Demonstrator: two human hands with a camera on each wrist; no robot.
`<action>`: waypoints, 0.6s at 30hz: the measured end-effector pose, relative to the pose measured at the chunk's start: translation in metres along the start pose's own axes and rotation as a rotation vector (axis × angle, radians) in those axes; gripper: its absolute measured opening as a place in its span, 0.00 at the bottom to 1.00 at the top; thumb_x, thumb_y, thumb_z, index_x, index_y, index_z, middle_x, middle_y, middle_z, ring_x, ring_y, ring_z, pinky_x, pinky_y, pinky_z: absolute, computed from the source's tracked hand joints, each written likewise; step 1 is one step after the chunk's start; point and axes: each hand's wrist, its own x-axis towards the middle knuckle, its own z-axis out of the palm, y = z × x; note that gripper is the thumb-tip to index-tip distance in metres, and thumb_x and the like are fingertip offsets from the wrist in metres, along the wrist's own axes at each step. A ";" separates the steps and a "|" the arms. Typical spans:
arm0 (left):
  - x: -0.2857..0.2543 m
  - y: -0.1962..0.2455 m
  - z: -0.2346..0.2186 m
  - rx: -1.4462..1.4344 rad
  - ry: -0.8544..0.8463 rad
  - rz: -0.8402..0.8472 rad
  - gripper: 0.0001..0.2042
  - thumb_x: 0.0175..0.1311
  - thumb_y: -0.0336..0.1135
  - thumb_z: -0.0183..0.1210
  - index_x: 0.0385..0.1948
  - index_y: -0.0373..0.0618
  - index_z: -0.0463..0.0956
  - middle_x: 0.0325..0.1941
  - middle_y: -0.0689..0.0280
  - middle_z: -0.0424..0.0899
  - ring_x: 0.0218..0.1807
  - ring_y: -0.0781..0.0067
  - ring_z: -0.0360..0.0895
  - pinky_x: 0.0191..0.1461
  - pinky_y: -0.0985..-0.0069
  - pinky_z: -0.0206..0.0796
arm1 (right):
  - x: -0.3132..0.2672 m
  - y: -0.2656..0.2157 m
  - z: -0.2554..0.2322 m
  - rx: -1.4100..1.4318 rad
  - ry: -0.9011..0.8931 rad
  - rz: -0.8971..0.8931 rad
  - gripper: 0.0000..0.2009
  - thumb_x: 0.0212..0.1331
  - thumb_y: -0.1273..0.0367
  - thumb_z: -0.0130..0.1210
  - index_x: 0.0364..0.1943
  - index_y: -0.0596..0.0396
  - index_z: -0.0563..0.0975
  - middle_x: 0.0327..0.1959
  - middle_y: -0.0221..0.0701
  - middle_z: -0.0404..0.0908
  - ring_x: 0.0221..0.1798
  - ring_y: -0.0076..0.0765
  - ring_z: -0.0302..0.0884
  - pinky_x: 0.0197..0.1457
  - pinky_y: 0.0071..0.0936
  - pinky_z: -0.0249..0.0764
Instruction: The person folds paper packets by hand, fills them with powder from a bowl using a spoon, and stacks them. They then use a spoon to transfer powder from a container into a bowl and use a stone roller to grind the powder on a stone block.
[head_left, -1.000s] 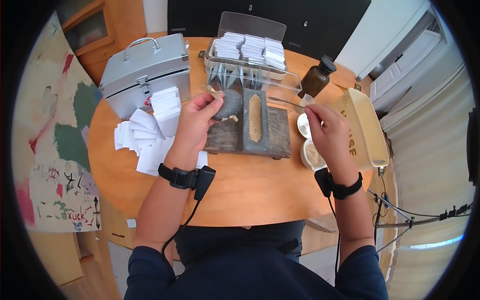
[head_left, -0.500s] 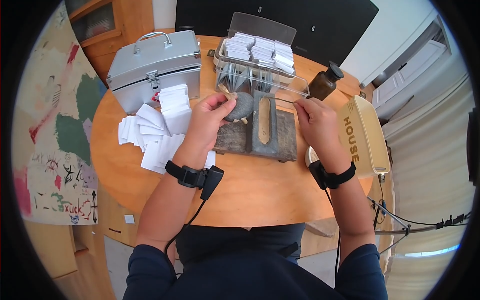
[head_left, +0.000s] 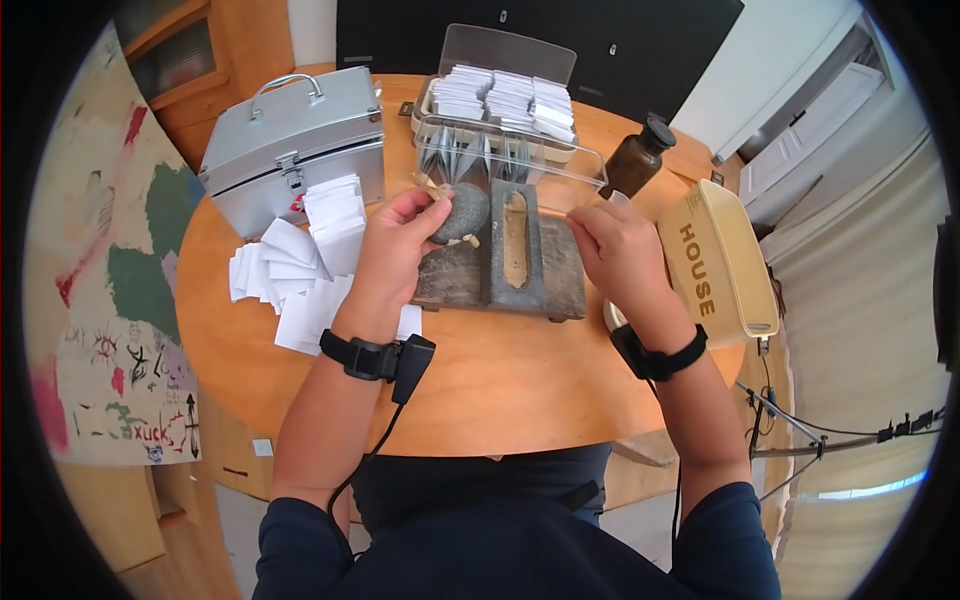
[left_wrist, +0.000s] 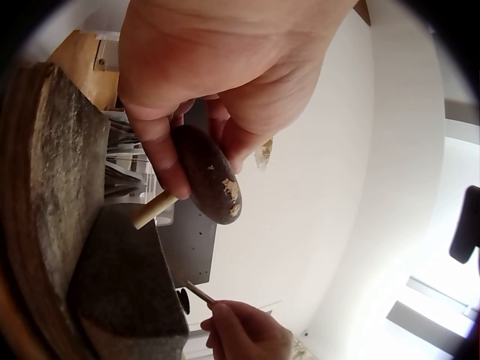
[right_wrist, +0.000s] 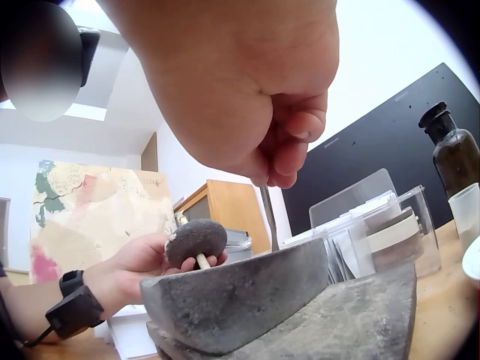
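My left hand grips a round grey stone grinding wheel by its pale wooden axle. Tan residue clings to the wheel's edge, which is raised beside the stone grinding trough. Tan powder lies along the trough's hollow. My right hand pinches a thin metal spatula just right of the trough. In the right wrist view the spatula points down behind the trough's rim, its tip hidden. Under the trough is a dark, worn wooden board.
White paper packets spread before a silver metal case at left. Behind stands a clear box of white slips. A brown bottle and a cream "HOUSE" bin stand right. A white tub is mostly covered by my right hand.
My right hand has moved left with the spatula, from over the white tubs to beside the trough. The left hand keeps holding the wheel in about the same place.
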 end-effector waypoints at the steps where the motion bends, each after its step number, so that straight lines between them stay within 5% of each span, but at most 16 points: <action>1: 0.000 -0.001 -0.002 -0.015 -0.013 0.002 0.10 0.65 0.37 0.63 0.45 0.47 0.82 0.39 0.75 0.83 0.39 0.86 0.77 0.40 0.84 0.66 | -0.002 -0.002 -0.001 -0.004 -0.036 -0.010 0.02 0.54 0.74 0.60 0.28 0.55 0.78 0.24 0.35 0.78 0.27 0.45 0.77 0.30 0.38 0.73; 5: -0.001 0.000 0.000 -0.026 -0.025 0.006 0.11 0.64 0.37 0.63 0.45 0.47 0.82 0.39 0.75 0.83 0.39 0.86 0.77 0.40 0.84 0.66 | -0.003 -0.004 -0.004 0.030 0.018 0.027 0.02 0.55 0.74 0.59 0.28 0.55 0.78 0.24 0.35 0.78 0.27 0.45 0.77 0.30 0.37 0.73; 8: 0.001 0.000 0.000 0.002 -0.022 -0.013 0.10 0.67 0.31 0.60 0.46 0.40 0.80 0.43 0.67 0.84 0.45 0.76 0.81 0.49 0.74 0.75 | 0.001 -0.003 -0.004 -0.004 0.072 0.007 0.02 0.54 0.74 0.60 0.28 0.55 0.78 0.23 0.34 0.77 0.27 0.44 0.77 0.29 0.36 0.74; 11: 0.002 0.001 -0.002 0.003 0.036 -0.015 0.09 0.67 0.31 0.60 0.45 0.40 0.80 0.43 0.67 0.84 0.45 0.76 0.81 0.49 0.74 0.74 | 0.002 -0.007 -0.004 -0.018 -0.025 -0.059 0.02 0.54 0.74 0.60 0.27 0.55 0.78 0.23 0.34 0.77 0.27 0.43 0.77 0.29 0.36 0.74; 13: 0.000 -0.001 -0.002 -0.034 -0.022 0.025 0.11 0.64 0.37 0.63 0.45 0.46 0.81 0.41 0.74 0.84 0.39 0.86 0.77 0.40 0.84 0.66 | -0.001 -0.008 -0.004 -0.030 0.037 -0.037 0.02 0.54 0.74 0.60 0.27 0.55 0.78 0.23 0.34 0.77 0.26 0.43 0.77 0.28 0.36 0.73; 18: -0.001 0.000 0.001 0.013 -0.005 -0.014 0.11 0.64 0.37 0.64 0.45 0.47 0.82 0.40 0.75 0.83 0.40 0.87 0.77 0.40 0.85 0.66 | 0.008 -0.001 -0.002 -0.130 0.055 -0.092 0.03 0.50 0.76 0.58 0.25 0.55 0.75 0.22 0.32 0.74 0.27 0.41 0.76 0.27 0.34 0.72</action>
